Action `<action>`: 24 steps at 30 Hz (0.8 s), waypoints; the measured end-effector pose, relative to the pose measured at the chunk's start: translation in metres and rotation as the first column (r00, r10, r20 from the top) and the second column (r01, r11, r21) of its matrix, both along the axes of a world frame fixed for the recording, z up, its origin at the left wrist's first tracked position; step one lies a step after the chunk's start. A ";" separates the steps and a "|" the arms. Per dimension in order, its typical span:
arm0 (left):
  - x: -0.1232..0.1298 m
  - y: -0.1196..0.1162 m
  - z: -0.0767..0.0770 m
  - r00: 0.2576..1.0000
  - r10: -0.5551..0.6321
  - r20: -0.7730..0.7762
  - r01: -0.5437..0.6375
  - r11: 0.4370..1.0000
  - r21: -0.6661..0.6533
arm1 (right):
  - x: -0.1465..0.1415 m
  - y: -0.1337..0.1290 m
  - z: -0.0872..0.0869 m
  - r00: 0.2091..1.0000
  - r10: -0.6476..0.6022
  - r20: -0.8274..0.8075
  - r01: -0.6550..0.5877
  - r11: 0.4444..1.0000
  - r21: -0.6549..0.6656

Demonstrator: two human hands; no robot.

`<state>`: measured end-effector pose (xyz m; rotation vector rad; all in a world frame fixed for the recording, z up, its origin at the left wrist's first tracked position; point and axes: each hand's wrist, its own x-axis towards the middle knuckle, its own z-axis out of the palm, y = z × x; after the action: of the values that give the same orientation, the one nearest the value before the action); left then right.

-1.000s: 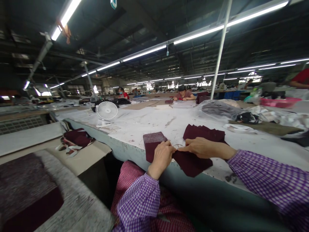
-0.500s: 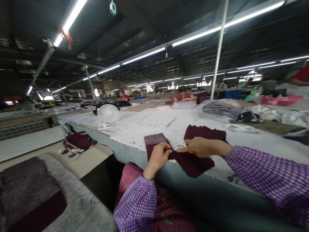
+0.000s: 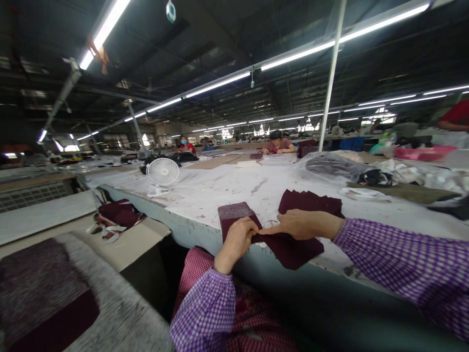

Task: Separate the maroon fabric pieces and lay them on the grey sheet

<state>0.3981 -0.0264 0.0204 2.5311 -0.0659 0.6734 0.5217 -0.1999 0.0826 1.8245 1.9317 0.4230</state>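
My left hand (image 3: 239,240) is closed in a pinch on the edge of a maroon fabric piece (image 3: 293,252) at the table's front edge. From the right, my right hand (image 3: 298,224) grips the same piece, with its index finger stretched out to the pinched spot by my left fingertips. The piece hangs partly over the edge below my right hand. Beside my left hand lies a stack of maroon fabric (image 3: 238,211) with a speckled top. Behind my right hand is maroon fabric with a zigzag edge (image 3: 308,200). My right thumb is hidden.
A small white fan (image 3: 162,172) stands on the white table (image 3: 220,181). Maroon scraps (image 3: 119,215) lie on a board at left, near a maroon stack (image 3: 40,288) on a grey surface. Clear plastic (image 3: 330,166) is at right. Co-workers (image 3: 279,143) sit across the table.
My right hand has shifted slightly left, its index fingertip now touching the fabric closer to my left fingertips. My left hand still pinches the piece.
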 end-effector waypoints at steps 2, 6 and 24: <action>-0.006 0.000 0.005 0.999 -0.033 -0.020 0.033 0.999 -0.029 | -0.006 -0.002 0.000 1.000 -0.025 0.019 0.025 0.999 0.022; -0.014 0.000 0.010 0.997 -0.033 -0.073 0.031 0.999 -0.026 | -0.012 -0.004 0.002 0.992 -0.123 -0.001 0.123 0.992 0.031; 0.004 0.019 -0.007 0.999 0.033 -0.035 -0.041 0.963 -0.265 | 0.108 -0.054 0.023 0.618 -0.324 -0.716 0.674 0.688 0.270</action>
<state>0.4021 -0.0078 0.0131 2.2878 0.0784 0.6132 0.6296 -0.2539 0.1055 3.1105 1.5564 0.1357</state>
